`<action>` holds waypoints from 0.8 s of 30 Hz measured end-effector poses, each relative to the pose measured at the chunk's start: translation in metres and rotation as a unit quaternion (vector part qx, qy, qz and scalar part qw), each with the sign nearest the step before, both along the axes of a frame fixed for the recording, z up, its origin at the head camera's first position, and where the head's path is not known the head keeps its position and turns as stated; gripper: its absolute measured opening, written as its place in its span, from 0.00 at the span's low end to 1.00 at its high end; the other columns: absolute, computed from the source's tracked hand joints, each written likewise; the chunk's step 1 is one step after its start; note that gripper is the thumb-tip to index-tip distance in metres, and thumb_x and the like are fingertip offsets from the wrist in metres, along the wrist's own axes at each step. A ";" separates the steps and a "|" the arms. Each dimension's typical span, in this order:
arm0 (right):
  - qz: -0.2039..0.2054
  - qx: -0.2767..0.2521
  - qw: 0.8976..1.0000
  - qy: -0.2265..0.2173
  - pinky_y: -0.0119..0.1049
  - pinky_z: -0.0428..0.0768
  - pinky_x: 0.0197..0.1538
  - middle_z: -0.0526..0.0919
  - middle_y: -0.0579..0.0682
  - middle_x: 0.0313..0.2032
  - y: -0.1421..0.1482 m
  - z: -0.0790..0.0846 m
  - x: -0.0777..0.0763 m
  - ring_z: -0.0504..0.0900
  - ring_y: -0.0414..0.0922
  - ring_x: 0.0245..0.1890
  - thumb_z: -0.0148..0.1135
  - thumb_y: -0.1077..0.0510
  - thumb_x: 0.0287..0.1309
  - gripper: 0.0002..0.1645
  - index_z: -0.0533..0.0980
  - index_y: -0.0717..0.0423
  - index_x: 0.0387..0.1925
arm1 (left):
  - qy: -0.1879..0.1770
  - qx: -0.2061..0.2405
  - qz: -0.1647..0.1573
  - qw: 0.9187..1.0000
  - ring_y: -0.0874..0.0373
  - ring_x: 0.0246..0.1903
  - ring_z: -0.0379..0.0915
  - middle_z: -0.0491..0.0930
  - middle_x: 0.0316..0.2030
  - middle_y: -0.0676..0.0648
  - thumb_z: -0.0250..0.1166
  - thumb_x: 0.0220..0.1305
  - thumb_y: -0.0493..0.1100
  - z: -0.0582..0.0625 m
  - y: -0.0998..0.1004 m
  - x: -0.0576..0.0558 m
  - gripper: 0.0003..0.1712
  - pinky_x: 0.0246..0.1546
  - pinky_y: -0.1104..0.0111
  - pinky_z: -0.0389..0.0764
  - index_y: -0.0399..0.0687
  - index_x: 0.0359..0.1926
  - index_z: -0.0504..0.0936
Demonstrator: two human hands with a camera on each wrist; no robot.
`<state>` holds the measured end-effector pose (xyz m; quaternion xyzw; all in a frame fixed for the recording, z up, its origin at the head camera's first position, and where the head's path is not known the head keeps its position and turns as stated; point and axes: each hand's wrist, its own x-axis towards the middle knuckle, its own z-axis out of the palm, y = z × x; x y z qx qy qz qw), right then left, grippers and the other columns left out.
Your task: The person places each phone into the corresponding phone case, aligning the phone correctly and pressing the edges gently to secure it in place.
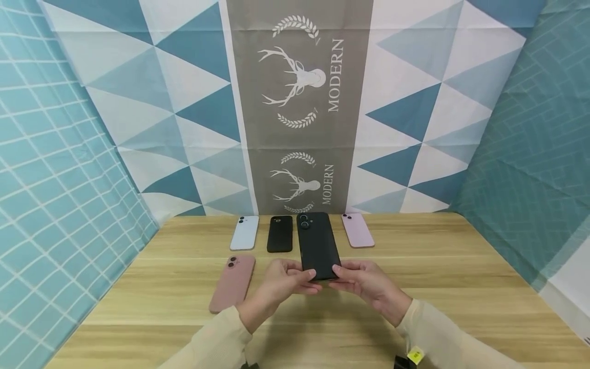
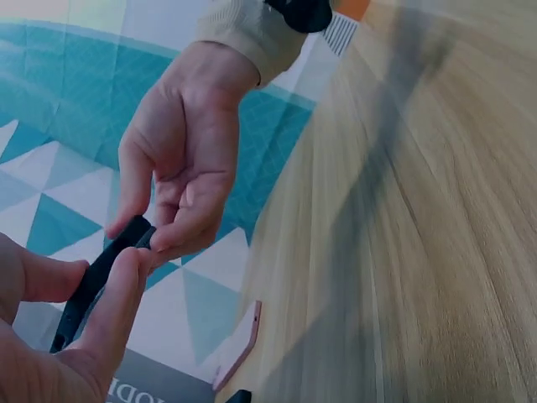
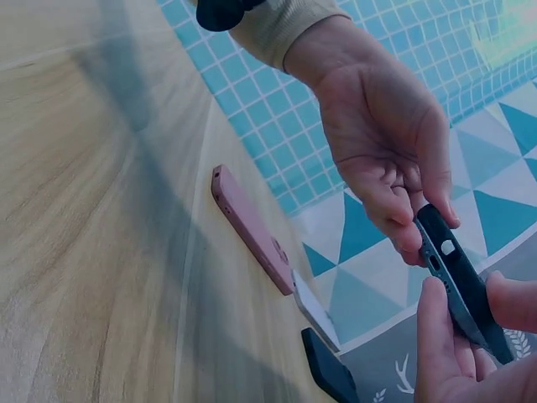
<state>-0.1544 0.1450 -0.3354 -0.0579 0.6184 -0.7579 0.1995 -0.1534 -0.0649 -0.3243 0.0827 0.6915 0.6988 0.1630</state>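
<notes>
Both hands hold a black phone (image 1: 319, 246) by its lower end, its back with two camera lenses turned up toward the head camera. My left hand (image 1: 283, 282) pinches the lower left corner, thumb on the back and fingers beneath. At the lower right corner my right hand (image 1: 369, 287) grips in the same way. In the right wrist view the phone's bottom edge (image 3: 435, 262) shows a port opening, between the thumbs and fingertips of both hands. A shadow below the hands shows the phone raised over the wooden table (image 1: 415, 266).
A pink phone (image 1: 233, 282) lies left of my left hand. Along the back lie a white phone (image 1: 245, 232), a smaller black phone (image 1: 279, 233) and a light pink phone (image 1: 358, 230). A patterned cloth (image 1: 299, 128) hangs behind the table.
</notes>
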 end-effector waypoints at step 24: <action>-0.076 0.050 0.996 0.022 0.37 0.84 0.50 0.81 0.58 0.48 -0.014 0.004 0.003 0.86 0.40 0.40 0.59 0.62 0.63 0.30 0.64 0.78 0.60 | 0.091 -0.058 0.039 0.993 0.52 0.25 0.86 0.84 0.36 0.28 0.64 0.62 0.34 -0.003 0.002 0.006 0.17 0.31 0.63 0.86 0.24 0.48 0.75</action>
